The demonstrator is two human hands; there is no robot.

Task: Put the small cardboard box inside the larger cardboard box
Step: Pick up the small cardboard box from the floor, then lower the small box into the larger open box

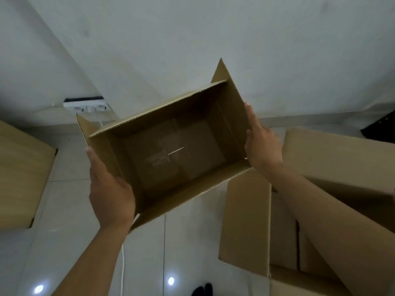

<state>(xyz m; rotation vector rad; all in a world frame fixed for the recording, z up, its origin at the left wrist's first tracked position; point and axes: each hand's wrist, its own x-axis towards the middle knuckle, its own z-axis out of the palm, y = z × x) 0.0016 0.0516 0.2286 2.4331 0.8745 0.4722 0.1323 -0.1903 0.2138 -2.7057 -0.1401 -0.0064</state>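
Observation:
I hold the small cardboard box (171, 146) in the air at the centre of the view, its top open and its inside empty. My left hand (109, 189) presses flat against its left wall. My right hand (260, 142) presses against its right wall. The larger cardboard box (245, 221) stands on the floor at the lower right, its flaps spread open, and my right forearm crosses over its opening. The small box hangs to the left of and above the larger one.
Another piece of brown cardboard (21, 178) lies on the floor at the left. A white power strip (89, 106) sits by the wall, with a white cable (123, 263) running down the tiled floor. A dark object (380, 129) shows at the right edge.

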